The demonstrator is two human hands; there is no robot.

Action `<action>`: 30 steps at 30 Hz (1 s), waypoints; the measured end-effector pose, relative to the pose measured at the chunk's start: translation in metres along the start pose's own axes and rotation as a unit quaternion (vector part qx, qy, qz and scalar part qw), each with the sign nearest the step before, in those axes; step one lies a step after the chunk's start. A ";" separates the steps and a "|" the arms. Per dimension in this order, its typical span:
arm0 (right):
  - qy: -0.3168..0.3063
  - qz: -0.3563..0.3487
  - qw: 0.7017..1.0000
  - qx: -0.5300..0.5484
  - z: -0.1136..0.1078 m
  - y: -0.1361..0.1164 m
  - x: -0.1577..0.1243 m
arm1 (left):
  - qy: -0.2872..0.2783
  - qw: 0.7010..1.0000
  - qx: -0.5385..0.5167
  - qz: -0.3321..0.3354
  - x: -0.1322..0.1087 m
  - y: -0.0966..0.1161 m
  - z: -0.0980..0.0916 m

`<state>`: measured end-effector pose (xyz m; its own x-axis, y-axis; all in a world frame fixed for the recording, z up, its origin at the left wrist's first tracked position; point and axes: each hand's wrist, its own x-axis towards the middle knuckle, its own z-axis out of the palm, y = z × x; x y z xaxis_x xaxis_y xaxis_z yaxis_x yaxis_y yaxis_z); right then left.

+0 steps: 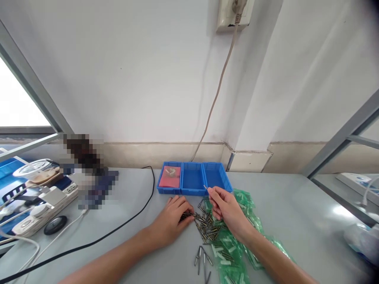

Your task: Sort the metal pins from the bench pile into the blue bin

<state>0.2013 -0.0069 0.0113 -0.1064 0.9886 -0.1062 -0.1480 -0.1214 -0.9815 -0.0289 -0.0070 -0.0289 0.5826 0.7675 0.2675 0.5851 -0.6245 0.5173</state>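
My right hand [222, 203] is raised near the front of the right blue compartment. Its thumb and fingers pinch a thin, screw-like metal piece [205, 187], whose tip points up and left. My left hand [174, 217] rests on the table, fingers curled around several dark metal pieces [186, 215] at the left side of a pile. That pile of slender screw-like metal pieces [209, 227] lies between both hands. Under and beside my right forearm spread green clear plastic packets [226, 252] with white plugs and metal pieces inside.
Behind my hands stands a blue three-compartment tray [194, 193]; its left compartment holds a red sheet [168, 182] and small pale pieces. Longer metal rods [204, 262] lie in front. A black cable [118, 227], black mouse-like object [55, 225] and power strip [38, 221] are left.
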 end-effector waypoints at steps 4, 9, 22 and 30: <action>0.006 -0.004 1.000 0.003 0.000 -0.003 0.001 | 0.003 1.000 0.000 0.001 0.000 0.001 0.000; -0.001 -0.007 1.000 0.001 -0.001 0.002 0.004 | 0.000 1.000 0.000 -0.002 0.000 0.000 0.000; -0.030 -0.280 0.812 -0.511 -0.010 0.016 -0.004 | 0.010 1.000 -0.001 -0.019 0.000 0.005 -0.001; -0.056 -0.299 0.712 -0.633 -0.011 0.023 -0.003 | 0.018 1.000 0.005 -0.019 0.000 0.003 0.002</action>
<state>0.2088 -0.0120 -0.0130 -0.4845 0.8082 0.3346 0.7974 0.5654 -0.2109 -0.0264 -0.0092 -0.0288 0.5395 0.7951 0.2771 0.6115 -0.5962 0.5202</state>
